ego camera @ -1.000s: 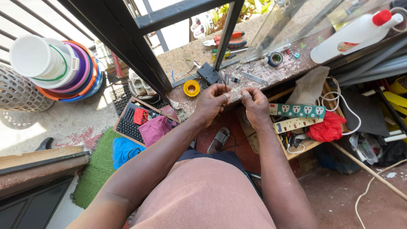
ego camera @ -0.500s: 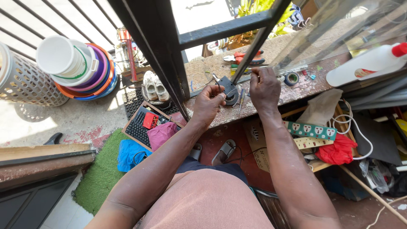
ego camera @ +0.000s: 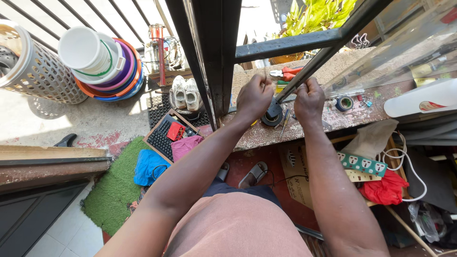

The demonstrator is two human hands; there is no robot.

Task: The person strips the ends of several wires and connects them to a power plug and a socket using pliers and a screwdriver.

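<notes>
I see my left hand at the table edge, its fingers curled shut on the dark round part resting there. Just right, my right hand is fisted; whether it holds anything I cannot tell. A tape roll lies farther right.

green mat, blue cloth, red pliers, white shoes, black keyboard.
</notes>
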